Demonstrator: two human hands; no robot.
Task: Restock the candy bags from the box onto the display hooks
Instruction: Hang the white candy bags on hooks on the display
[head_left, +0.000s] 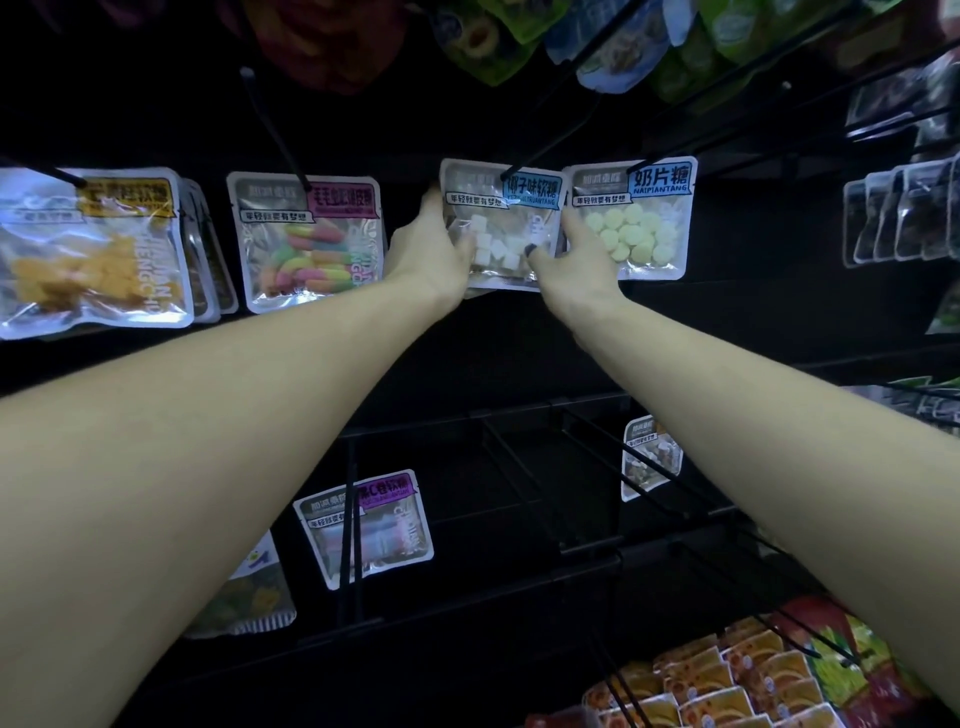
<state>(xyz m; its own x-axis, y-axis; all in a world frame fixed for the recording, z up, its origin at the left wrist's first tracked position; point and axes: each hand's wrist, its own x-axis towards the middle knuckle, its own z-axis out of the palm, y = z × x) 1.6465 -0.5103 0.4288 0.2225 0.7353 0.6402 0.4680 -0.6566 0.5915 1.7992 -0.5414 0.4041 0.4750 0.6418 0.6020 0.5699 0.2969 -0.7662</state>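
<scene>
Upper centre of frame: white-cube bag (501, 228) held from both sides, left hand (431, 254) and right hand (576, 254) each in a closed grip on one edge. Hook (550, 143) meets bag's top, running up-right toward camera; both hands equally near.

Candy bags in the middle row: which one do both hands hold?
The white-cube bag, blue label, between left hand and right hand.

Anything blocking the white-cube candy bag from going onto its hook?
Nothing visible. Both hands, left hand and right hand, already hold the white-cube candy bag at the hook, whose rod reaches the bag's top edge. The neighbouring green-tablet bag hangs beside it on the right and does not cross the path.
</scene>
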